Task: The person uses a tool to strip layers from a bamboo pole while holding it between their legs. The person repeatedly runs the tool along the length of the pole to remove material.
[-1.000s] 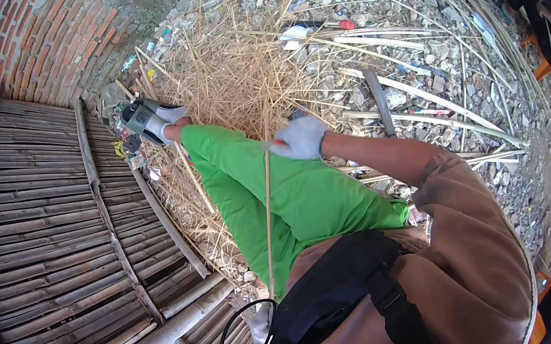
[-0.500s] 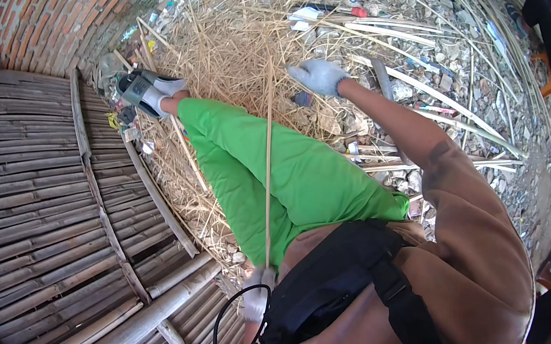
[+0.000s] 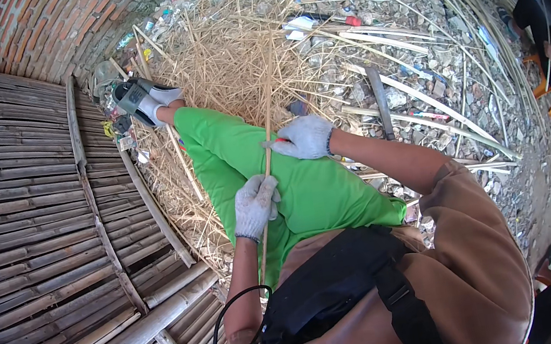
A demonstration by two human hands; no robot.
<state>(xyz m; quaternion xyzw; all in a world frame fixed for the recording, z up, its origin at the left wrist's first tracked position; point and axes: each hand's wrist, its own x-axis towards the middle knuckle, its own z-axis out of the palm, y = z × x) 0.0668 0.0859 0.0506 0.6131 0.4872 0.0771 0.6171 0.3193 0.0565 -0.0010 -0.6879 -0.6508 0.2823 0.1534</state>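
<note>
One left hand [image 3: 255, 206], fingers wrapped around one thin strip [image 3: 268, 118] that lies across one pair of green trousers [image 3: 323, 190]. One right hand [image 3: 304, 138] farther along, fingers closed on one small red item [image 3: 282, 140] at the strip. Beyond: one blade [image 3: 379, 99], one straw heap [image 3: 224, 74].

Rough yard, rubble ground [image 3: 531, 159], brick wall [image 3: 51, 52]
</note>
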